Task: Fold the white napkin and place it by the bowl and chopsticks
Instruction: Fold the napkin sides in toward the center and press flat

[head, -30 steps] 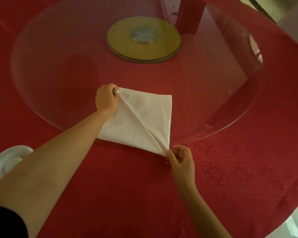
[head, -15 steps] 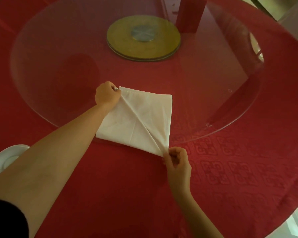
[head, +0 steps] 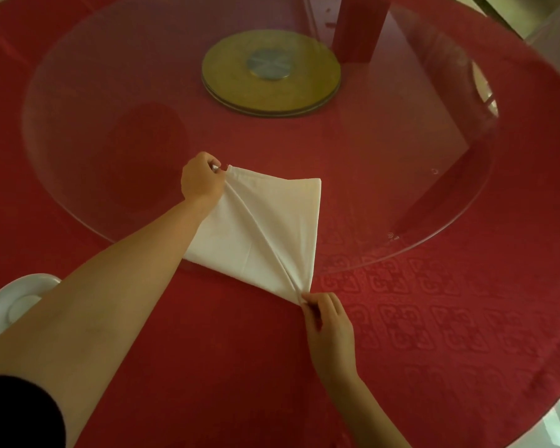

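Observation:
The white napkin (head: 282,221) lies in the middle of the table, half on the glass turntable and half on the red cloth, with a raised crease running diagonally from its far left corner to its near right corner. My left hand (head: 201,181) pinches the far left corner. My right hand (head: 328,324) pinches the near right corner. A white bowl (head: 4,305) shows at the left edge, partly hidden behind my left forearm. No chopsticks are in view.
A round glass turntable (head: 434,156) covers most of the red tablecloth (head: 450,334), with a gold and silver hub (head: 270,72) at its centre. A red block (head: 359,27) stands at the back. The table's edge curves along the right.
Both hands keep pinching the same napkin corners. The right hand has shifted slightly to the left and nearer, pulling the diagonal crease taut. The napkin has barely moved.

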A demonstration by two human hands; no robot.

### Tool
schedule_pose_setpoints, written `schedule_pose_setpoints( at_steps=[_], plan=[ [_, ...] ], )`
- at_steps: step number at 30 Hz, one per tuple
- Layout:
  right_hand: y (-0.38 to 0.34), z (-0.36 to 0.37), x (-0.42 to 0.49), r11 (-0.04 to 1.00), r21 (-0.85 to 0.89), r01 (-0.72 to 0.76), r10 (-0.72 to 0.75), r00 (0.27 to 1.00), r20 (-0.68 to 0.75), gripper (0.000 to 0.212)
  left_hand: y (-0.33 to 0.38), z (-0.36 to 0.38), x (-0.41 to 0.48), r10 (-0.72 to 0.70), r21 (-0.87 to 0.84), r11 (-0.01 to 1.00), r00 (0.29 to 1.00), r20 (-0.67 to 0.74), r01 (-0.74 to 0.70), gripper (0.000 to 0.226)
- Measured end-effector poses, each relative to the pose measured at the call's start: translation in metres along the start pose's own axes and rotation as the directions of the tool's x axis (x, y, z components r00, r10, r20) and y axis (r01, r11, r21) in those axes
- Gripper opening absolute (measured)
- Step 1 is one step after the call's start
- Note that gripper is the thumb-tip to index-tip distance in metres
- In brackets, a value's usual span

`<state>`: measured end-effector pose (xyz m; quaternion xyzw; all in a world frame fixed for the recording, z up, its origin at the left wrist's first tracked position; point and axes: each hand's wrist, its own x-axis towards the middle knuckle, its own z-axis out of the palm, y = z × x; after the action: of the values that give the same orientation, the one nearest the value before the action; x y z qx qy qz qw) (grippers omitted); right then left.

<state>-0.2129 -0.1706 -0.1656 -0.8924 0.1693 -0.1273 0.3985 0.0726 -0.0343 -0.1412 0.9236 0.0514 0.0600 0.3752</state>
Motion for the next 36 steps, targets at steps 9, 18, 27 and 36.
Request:
schedule_pose_setpoints(
  at_steps=[9, 18, 27, 36],
  plan=[
    [-0.019, -0.011, 0.014, 0.737, 0.448, -0.506, 0.472, 0.860, 0.194, 0.005, 0.001, -0.016, -0.029, 0.154, 0.117, 0.982, 0.988, -0.018, -0.151, 0.031],
    [-0.034, -0.005, -0.005, 0.840, 0.112, -0.530, 0.399, 0.745, 0.534, 0.016, -0.040, -0.014, -0.076, 0.322, 0.379, 0.824, 0.899, 0.296, -0.420, 0.045],
    [-0.071, -0.011, 0.129, 0.978, -0.161, 0.129, -0.128, 0.992, 0.018, 0.012, -0.038, -0.012, -0.076, 0.356, 0.410, 0.801, 0.897, 0.262, -0.437, 0.051],
    [-0.062, 0.050, 0.190, 0.936, -0.331, 0.115, -0.071, 0.987, 0.143, 0.011, -0.042, -0.008, -0.077, 0.376, 0.393, 0.811, 0.901, 0.217, -0.434, 0.060]
  ],
)
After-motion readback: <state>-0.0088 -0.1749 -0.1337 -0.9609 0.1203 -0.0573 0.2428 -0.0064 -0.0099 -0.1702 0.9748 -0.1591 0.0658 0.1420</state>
